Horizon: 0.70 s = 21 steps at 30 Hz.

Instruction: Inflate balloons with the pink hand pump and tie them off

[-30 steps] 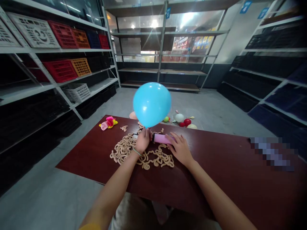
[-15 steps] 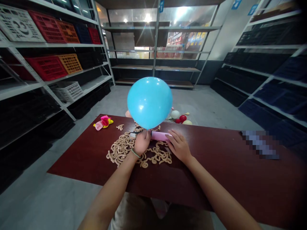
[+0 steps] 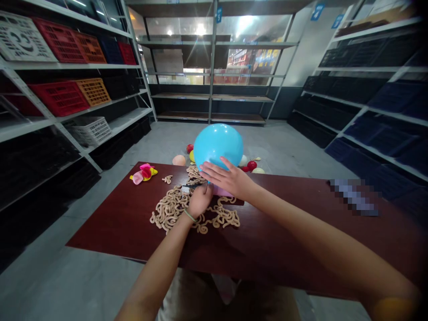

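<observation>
A blown-up blue balloon [image 3: 219, 142] stands over the table's far half with its neck pointing down. At that neck my left hand [image 3: 199, 200] is closed in a pinch, holding the balloon. My right hand [image 3: 232, 179] lies with straight fingers across the balloon's lower front, palm side against it or very close. Just below, a pink cylinder [image 3: 220, 192] shows in part; my right hand hides the rest of it. Loose tan cord-like curls [image 3: 170, 209] are heaped around my left hand. A dark tool with a white tag [image 3: 186, 189] lies among them, partly covered.
Limp pink and yellow balloons [image 3: 143, 174] lie at the table's [image 3: 110, 227] far left. A blurred flat object [image 3: 354, 197] is at its right. More balloons, one peach [image 3: 179, 160] and one red [image 3: 252, 165], sit on the floor beyond. Shelves with crates [image 3: 58, 98] stand around.
My right hand has left the pink cylinder and moved up and left onto the balloon. The balloon sits lower and slightly to the right. My left hand keeps its pinch.
</observation>
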Each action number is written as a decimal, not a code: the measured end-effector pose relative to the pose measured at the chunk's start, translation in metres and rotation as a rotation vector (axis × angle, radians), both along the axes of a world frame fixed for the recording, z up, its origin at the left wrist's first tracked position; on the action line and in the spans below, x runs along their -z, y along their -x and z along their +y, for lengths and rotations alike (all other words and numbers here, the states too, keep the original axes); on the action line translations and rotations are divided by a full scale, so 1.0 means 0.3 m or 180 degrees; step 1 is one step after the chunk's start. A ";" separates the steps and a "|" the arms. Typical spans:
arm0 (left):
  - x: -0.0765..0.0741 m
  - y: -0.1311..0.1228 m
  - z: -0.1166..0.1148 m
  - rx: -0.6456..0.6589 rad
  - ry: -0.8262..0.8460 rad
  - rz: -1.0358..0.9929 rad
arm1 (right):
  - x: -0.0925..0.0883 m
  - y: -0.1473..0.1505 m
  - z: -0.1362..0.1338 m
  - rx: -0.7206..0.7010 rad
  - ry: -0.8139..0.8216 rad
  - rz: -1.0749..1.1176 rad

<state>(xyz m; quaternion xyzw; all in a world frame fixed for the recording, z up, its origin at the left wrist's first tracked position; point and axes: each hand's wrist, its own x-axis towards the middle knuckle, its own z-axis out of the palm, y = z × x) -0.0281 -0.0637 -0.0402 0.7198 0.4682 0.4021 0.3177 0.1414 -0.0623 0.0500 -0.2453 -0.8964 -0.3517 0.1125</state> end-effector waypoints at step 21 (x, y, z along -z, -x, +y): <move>0.000 -0.032 0.005 0.0504 0.1288 -0.2135 | -0.005 -0.067 0.036 0.0316 0.0384 0.0264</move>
